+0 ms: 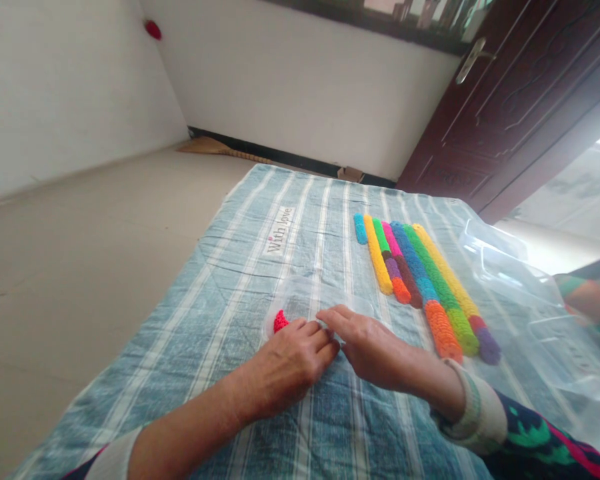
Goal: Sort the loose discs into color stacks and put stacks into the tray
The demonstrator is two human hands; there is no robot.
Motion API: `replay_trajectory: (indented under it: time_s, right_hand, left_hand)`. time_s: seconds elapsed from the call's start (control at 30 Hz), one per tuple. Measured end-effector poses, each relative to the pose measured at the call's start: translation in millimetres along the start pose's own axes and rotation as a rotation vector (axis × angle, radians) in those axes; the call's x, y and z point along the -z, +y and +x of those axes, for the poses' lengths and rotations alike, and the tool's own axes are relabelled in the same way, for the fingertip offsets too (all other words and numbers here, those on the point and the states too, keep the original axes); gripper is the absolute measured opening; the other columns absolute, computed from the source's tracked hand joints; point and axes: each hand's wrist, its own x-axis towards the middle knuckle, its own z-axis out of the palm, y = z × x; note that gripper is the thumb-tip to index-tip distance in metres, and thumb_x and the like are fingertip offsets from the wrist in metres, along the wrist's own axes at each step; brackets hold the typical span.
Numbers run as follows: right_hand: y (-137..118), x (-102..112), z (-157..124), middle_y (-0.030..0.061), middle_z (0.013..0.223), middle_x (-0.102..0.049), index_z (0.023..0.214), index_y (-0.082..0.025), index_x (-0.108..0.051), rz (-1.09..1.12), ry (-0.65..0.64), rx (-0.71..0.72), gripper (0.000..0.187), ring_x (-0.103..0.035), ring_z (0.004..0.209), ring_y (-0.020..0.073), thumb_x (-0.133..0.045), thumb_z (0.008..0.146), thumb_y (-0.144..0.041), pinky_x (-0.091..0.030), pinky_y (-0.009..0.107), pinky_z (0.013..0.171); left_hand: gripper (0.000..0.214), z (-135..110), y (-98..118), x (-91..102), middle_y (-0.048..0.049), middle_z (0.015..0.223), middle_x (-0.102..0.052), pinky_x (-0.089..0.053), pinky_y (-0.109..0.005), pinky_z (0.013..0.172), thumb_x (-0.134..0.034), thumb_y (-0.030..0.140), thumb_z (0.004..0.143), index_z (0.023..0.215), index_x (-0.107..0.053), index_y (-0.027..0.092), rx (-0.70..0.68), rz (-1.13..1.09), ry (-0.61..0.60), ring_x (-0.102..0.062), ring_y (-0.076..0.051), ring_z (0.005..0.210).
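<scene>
My left hand (pixel 287 363) lies knuckles-up on a blue striped cloth (pixel 240 267), fingers curled onto a small clear plastic bag (pixel 305 297). A red fuzzy piece (pixel 280 321) shows at that hand's thumb, inside or under the bag. My right hand (pixel 370 343) meets the left one, its fingers stretched flat on the same clear bag. Whether either hand grips the plastic or only presses it is hard to tell. Further right lies a row of several fuzzy sticks (pixel 420 280) in yellow, green, blue, pink, purple and orange.
Large clear plastic bags (pixel 530 313) cover the cloth's right side. A dark wooden door (pixel 520 93) stands at the back right, white walls behind. A broom (pixel 220 148) lies on the beige floor by the far wall.
</scene>
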Motion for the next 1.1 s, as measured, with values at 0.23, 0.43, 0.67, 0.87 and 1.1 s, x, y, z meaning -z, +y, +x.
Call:
replay_trajectory:
  time_s: [0.23,0.43,0.67,0.87,1.1]
  right_hand:
    - [-2.6,-1.7,-0.6,0.0079,0.104,-0.059,0.106,-0.018,-0.051,0.041,0.037,-0.048,0.042,-0.057,0.097,0.0203,-0.042,0.072,0.006,-0.048,0.036,0.084]
    - [-5.6,3.2,-0.3,0.0075,0.104,-0.061,0.104,-0.018,-0.051,0.139,0.039,0.007,0.044,-0.057,0.098,0.0194,-0.044,0.068,0.007,-0.049,0.034,0.085]
    - [-1.8,8.7,-2.3,0.0064,0.097,-0.059,0.104,-0.016,-0.053,-0.132,-0.054,-0.017,0.042,-0.055,0.083,0.0159,-0.040,0.073,0.009,-0.042,0.027,0.068]
    - [-7.9,22.2,7.0,0.0074,0.091,-0.064,0.090,-0.014,-0.062,-0.476,-0.217,-0.028,0.011,-0.054,0.074,0.0160,-0.059,0.084,-0.006,-0.032,0.030,0.063]
    - [-10.8,19.9,18.5,0.0071,0.082,-0.065,0.076,-0.015,-0.067,-0.556,-0.298,-0.057,0.012,-0.052,0.068,0.0156,-0.062,0.086,-0.010,-0.028,0.030,0.060]
  left_hand:
    - [0.023,0.3,-0.6,0.8,-0.0083,0.099,-0.070,-0.055,-0.034,0.082,-0.043,0.010,0.097,0.109,-0.061,0.016,0.006,-0.049,-0.017,-0.063,-0.019,0.092]
    - [0.023,1.2,-0.3,1.8,-0.0088,0.099,-0.071,-0.056,-0.037,0.085,-0.041,0.010,0.098,0.109,-0.060,0.015,0.000,-0.022,-0.017,-0.063,-0.020,0.093]
    - [0.023,1.0,0.0,2.8,-0.0076,0.095,-0.070,-0.055,-0.035,0.083,-0.039,0.010,0.098,0.106,-0.061,0.015,0.013,-0.033,-0.031,-0.063,-0.019,0.092]
    - [0.021,1.5,0.0,2.9,-0.0077,0.088,-0.068,-0.055,-0.033,0.071,-0.041,0.013,0.099,0.098,-0.063,0.014,0.016,0.000,-0.048,-0.061,-0.019,0.078]
    - [0.022,1.8,0.5,2.4,-0.0076,0.089,-0.068,-0.055,-0.032,0.073,-0.041,0.013,0.099,0.100,-0.063,0.014,0.014,-0.015,-0.027,-0.062,-0.019,0.080]
